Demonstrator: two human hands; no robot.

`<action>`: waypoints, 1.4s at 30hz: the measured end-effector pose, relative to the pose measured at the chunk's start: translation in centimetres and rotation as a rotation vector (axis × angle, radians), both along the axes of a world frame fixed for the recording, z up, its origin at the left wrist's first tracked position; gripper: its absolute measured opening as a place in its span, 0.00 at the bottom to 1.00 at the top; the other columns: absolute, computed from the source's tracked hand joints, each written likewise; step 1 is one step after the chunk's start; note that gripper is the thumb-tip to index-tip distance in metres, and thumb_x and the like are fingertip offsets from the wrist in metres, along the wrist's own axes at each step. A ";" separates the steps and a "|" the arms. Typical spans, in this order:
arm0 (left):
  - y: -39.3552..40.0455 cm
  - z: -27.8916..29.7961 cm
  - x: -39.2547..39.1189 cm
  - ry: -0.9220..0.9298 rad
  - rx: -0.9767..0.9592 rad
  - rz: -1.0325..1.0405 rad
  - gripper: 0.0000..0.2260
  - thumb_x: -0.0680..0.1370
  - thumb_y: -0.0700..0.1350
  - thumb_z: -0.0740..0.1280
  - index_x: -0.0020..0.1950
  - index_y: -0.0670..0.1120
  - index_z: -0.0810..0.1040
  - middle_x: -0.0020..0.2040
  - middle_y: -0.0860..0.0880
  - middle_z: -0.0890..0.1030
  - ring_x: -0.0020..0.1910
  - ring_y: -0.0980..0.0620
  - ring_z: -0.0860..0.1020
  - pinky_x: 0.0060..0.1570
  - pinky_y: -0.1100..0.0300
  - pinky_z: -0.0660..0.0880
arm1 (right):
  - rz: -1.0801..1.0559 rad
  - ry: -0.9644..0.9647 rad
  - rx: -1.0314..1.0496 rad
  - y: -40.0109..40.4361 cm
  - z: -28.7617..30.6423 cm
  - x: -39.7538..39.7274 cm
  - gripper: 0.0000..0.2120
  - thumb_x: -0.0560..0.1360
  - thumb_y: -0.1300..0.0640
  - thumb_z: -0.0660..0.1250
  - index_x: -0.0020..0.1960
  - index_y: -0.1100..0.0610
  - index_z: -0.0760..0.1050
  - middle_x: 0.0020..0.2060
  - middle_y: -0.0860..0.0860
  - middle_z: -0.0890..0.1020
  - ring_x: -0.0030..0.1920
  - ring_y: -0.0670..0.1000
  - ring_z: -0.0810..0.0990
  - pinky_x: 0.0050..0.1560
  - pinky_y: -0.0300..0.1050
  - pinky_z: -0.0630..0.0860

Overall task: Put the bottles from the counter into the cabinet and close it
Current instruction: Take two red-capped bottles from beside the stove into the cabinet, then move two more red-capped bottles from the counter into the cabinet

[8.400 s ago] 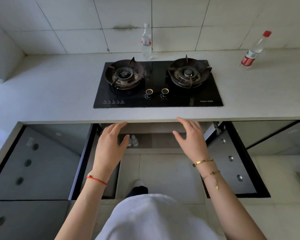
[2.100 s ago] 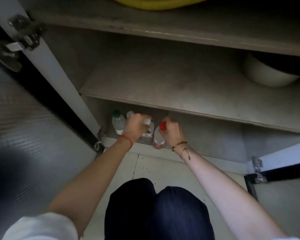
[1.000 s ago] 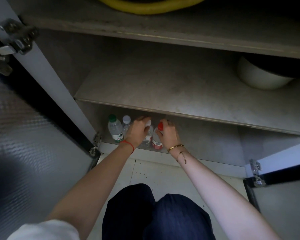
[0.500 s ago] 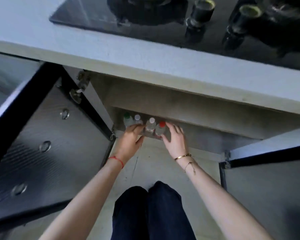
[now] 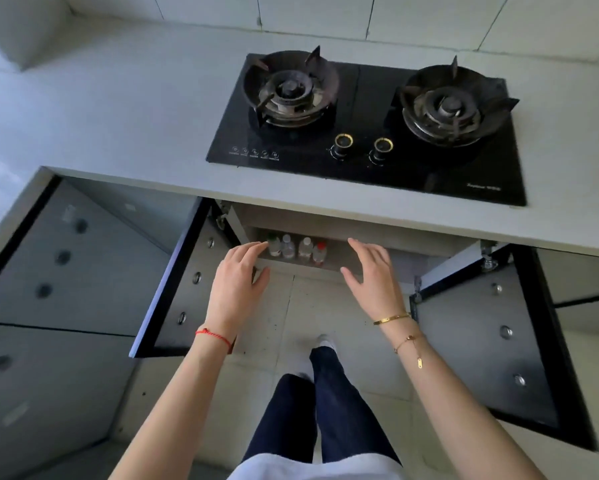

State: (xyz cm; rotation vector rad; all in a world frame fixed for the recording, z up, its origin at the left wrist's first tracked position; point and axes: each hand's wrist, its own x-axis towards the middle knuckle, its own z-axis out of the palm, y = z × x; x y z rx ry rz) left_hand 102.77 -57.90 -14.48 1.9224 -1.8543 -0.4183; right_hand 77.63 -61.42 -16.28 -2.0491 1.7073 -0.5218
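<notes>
- Spanning the upper part of the view, a pale grey counter carries a black glass hob with two burners and two gold-ringed knobs; pale wall tiles rise behind the hob.
- Below the hob, the cabinet stands open, its left door and right door both swung out towards the person.
- Four bottles stand upright in a close row on the cabinet's bottom shelf, below the hob's left burner: a green cap at the left end, two white caps in the middle, a red cap at the right end.
- The left hand hangs in front of the shelf edge with fingers loosely spread and holding nothing, its fingertips just beside the green-capped bottle.
- The right hand hovers to the right of the bottles, fingers spread, also empty.
- Between the two doors lies a strip of pale tiled floor, taken up by the person's dark trouser legs.
- Small white icons with captions run along the hob's front left edge and a small brand mark sits at its front right corner; both are too small to read, as are the bottle labels.
</notes>
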 end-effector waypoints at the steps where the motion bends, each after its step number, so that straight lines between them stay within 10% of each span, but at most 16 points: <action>1: 0.6 1.4 -0.2 0.006 -0.005 -0.005 0.19 0.76 0.42 0.68 0.67 0.47 0.75 0.65 0.50 0.78 0.65 0.50 0.73 0.64 0.53 0.74 | -0.014 0.007 -0.008 0.7 1.4 -0.4 0.26 0.77 0.52 0.66 0.72 0.57 0.66 0.65 0.54 0.76 0.69 0.56 0.68 0.70 0.53 0.68; 20: 5.7 12.9 -11.8 0.047 -0.098 -0.406 0.20 0.78 0.44 0.69 0.70 0.46 0.73 0.65 0.46 0.78 0.66 0.47 0.73 0.67 0.46 0.72 | -0.490 0.000 -0.163 18.3 11.9 -13.0 0.26 0.75 0.53 0.68 0.71 0.56 0.67 0.58 0.54 0.79 0.65 0.55 0.70 0.65 0.49 0.69; 42: 15.1 14.5 -52.7 0.162 -0.118 -0.863 0.20 0.76 0.41 0.71 0.67 0.43 0.75 0.60 0.44 0.80 0.63 0.41 0.76 0.62 0.43 0.75 | -0.958 0.043 -0.123 38.3 13.9 -47.6 0.26 0.76 0.54 0.67 0.72 0.55 0.65 0.63 0.53 0.76 0.65 0.54 0.69 0.66 0.49 0.69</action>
